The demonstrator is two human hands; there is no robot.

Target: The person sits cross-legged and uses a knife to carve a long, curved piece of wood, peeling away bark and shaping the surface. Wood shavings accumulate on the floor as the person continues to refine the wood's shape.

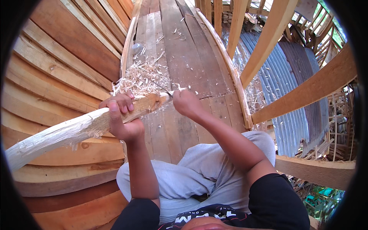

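A long, pale, peeled wooden pole [53,138] slants up from the left edge to a darker, rough-cut end in front of me. My left hand [124,120] is closed around it a little short of that end, thumb up on the near side. My right hand [187,102] is closed in a fist just past the pole's end, gripping a knife. The thin dark blade [161,87] points left and away from me, over the far side of the pole. Most of the handle is hidden in my fingers.
Curled wood shavings [143,76] lie heaped on the plank floor [188,57] beyond the pole. A small round greyish object [137,48] sits beside them. A wooden board wall [76,50] stands at left. Wooden posts [268,42] and corrugated metal sheets [283,92] are at right.
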